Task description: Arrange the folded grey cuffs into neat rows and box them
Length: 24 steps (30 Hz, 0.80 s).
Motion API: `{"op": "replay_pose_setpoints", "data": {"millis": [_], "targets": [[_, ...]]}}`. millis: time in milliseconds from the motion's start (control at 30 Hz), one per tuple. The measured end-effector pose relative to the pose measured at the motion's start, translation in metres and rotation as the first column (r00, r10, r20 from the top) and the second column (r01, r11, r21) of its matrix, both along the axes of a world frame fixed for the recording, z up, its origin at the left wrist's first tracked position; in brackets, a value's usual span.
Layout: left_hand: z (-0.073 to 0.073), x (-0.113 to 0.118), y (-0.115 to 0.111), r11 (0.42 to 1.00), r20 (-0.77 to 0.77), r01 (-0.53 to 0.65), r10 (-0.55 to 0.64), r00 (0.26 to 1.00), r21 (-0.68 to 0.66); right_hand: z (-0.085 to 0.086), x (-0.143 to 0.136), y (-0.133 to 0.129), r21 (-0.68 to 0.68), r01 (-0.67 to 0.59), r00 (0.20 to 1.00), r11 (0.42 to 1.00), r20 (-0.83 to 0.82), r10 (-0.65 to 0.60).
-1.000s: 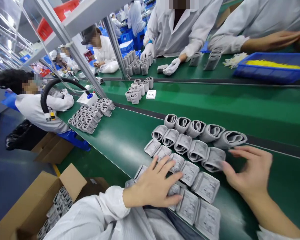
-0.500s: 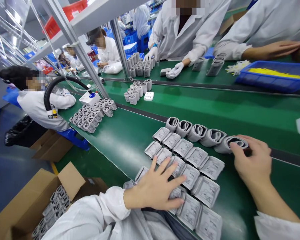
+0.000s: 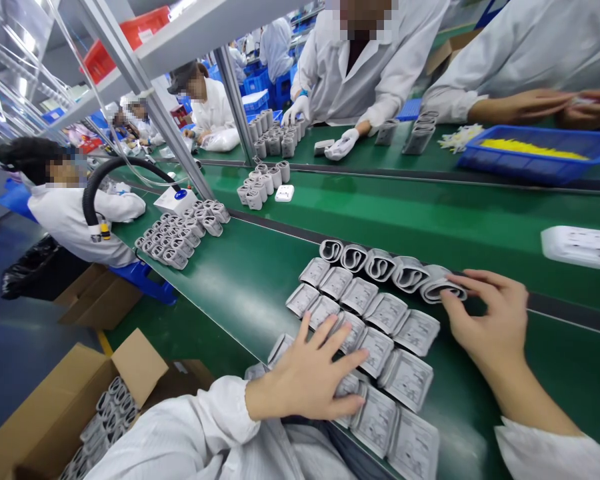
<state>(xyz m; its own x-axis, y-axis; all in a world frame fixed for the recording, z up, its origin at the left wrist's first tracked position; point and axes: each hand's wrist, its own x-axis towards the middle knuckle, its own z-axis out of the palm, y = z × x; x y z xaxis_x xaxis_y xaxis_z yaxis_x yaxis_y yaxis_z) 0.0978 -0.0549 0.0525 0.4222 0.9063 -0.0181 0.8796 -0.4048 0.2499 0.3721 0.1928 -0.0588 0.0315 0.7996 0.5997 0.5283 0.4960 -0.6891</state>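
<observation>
Rows of grey rolled cuffs [image 3: 375, 313] lie tilted on the green table [image 3: 250, 273] in front of me. My left hand [image 3: 313, 377] rests flat, fingers spread, on the near cuffs at the table's front edge. My right hand [image 3: 490, 320] touches the rightmost cuff of the back row [image 3: 437, 287], thumb and fingers around its end. The back row [image 3: 380, 263] stands in a line with open ends facing up.
A white device [image 3: 580, 245] rides the green belt [image 3: 430, 207] at right. More cuff groups [image 3: 180, 233] [image 3: 260, 183] lie farther left. Several people in white coats work around. An open cardboard box [image 3: 65, 413] with cuffs stands low left. A blue tray [image 3: 535, 153] sits far right.
My right hand moved up from the middle rows to the back row's right end. The middle-row cuffs tipped over flat. The white device came in on the belt from the right.
</observation>
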Motion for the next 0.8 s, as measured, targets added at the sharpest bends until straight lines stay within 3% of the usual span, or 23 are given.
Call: {"op": "replay_pose_setpoints", "data": {"millis": [233,500,667,800], "targets": [[0.000,0.000,0.000,1.000,0.002,0.005,-0.005,1.000,0.006,-0.012,0.002,0.007,-0.006,-0.123,0.990,0.992,0.073,0.123],[0.003,0.000,0.001,1.000,-0.011,0.000,0.000,1.000,0.010,-0.006,0.001,0.003,-0.187,-0.149,0.984,0.971,0.068,0.164],[0.004,0.001,0.000,1.000,-0.007,0.001,-0.001,1.000,0.009,0.000,-0.002,-0.003,-0.168,-0.230,0.964,0.959,0.099,0.248],[0.003,0.001,0.001,1.000,0.001,-0.009,0.009,1.000,0.005,-0.002,-0.002,-0.003,-0.143,-0.182,0.975,0.973,0.102,0.197]]}}
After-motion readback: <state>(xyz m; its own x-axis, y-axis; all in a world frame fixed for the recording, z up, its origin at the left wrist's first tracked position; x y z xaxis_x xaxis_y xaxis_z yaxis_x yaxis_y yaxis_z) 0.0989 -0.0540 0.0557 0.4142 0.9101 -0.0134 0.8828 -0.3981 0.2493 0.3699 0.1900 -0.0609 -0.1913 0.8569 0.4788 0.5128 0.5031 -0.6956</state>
